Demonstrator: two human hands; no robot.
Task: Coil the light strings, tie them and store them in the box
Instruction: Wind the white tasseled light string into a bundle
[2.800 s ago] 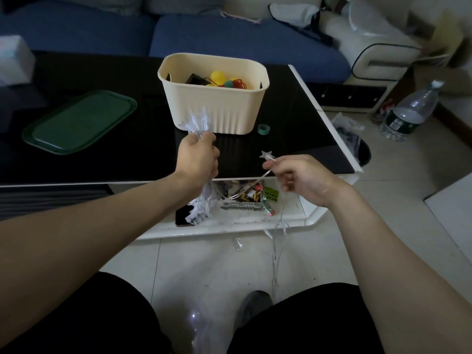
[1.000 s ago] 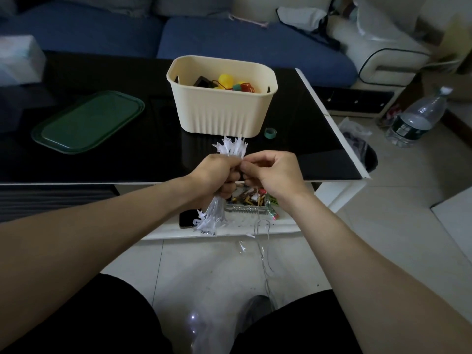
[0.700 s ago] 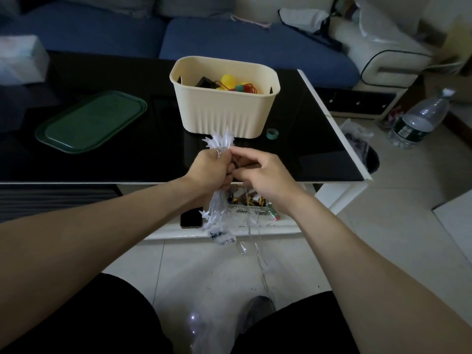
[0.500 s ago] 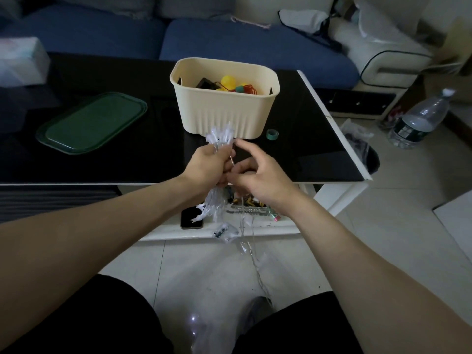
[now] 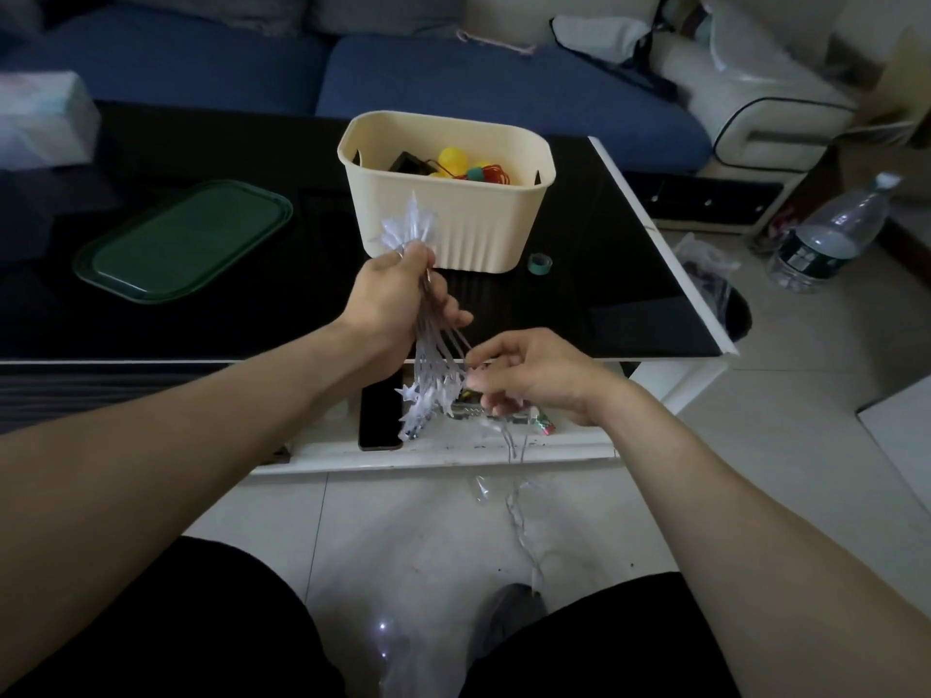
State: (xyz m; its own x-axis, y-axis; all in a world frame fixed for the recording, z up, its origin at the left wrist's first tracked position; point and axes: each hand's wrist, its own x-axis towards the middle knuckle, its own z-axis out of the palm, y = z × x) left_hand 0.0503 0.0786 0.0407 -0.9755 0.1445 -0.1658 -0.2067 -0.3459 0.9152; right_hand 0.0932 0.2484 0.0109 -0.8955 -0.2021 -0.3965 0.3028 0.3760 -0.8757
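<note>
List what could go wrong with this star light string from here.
1. The loose tail hangs from the right hand to the floor near a shoe; it may get stepped on or snag.
2. The left hand grips the coiled bundle only at its middle, so the lower loops splay and could slip out before tying.
3. The box already holds other items, so wires may tangle there.
</note>
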